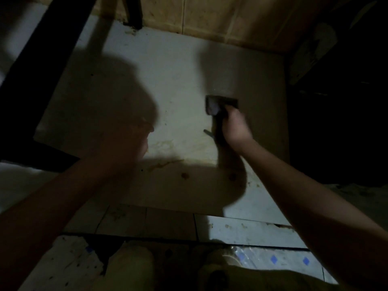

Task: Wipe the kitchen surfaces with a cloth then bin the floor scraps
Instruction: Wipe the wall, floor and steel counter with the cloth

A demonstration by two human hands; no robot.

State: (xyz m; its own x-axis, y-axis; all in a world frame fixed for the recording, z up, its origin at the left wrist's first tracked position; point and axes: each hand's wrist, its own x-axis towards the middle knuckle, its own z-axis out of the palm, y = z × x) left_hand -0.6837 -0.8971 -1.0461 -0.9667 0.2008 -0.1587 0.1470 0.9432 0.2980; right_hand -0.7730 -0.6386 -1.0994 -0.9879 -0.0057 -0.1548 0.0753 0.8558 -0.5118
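Note:
The scene is very dim. My right hand (pixel 235 128) reaches forward and grips a small dark flat object (pixel 218 105), perhaps a folded cloth, held against the pale floor surface (pixel 163 76). A short dark scrap (pixel 207 132) lies just left of that hand. Brown stains and crumbs (pixel 184 175) dot the surface nearer to me. My left hand (pixel 134 141) hovers in shadow at centre left, blurred; its fingers cannot be made out, and nothing shows in it.
A dark slanting beam (pixel 42 70) borders the surface on the left. Yellowish wooden boards (pixel 231 17) close the back, and dark clutter (pixel 336 101) fills the right. My knees (pixel 130 267) are at the bottom, over tiles with blue diamonds (pixel 273 259).

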